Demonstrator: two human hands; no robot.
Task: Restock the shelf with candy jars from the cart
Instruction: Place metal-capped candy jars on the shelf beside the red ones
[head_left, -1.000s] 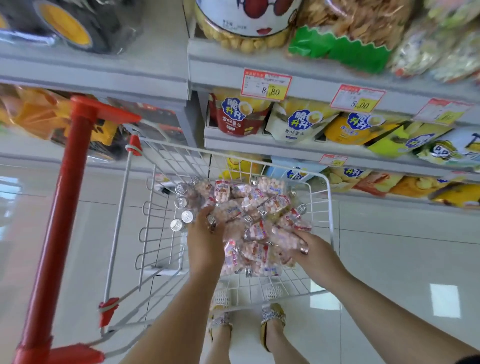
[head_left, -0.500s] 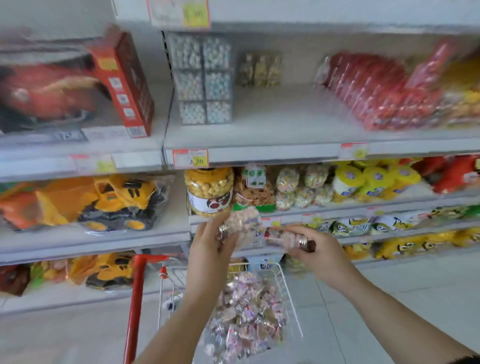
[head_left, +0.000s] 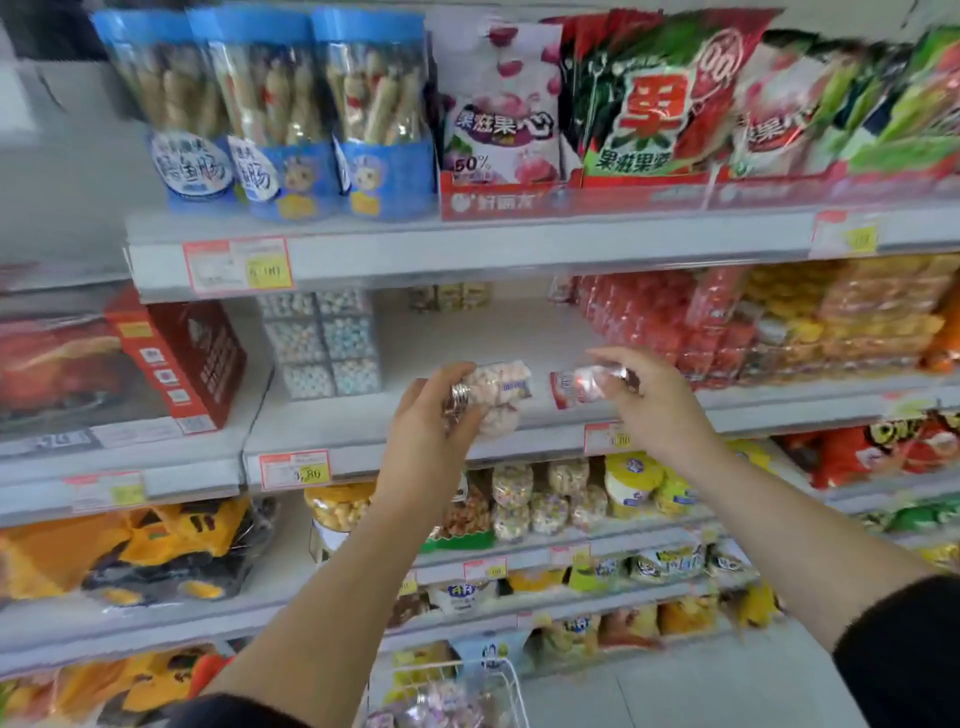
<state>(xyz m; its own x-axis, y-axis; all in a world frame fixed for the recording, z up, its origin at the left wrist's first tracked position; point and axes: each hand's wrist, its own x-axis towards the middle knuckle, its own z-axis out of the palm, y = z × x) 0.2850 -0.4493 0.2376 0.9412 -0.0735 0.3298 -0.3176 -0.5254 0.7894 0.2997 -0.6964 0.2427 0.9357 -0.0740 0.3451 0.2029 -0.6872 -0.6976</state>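
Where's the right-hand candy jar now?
Head view, right of centre: candy jar held sideways in the right hand, at the middle shelf, beside the left hand.

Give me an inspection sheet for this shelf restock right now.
Surface: shelf has a bare gap mid-row.
Job's things: left jar and right jar held in front of the gap; more jars in the cart.
Clutter: clear boxes left of the gap, red packs right.
Hands: left hand grips the left jar; right hand grips the right jar.
Cables: nothing seen.
Surroundings: toy trucks lower left; blue tubs on top.
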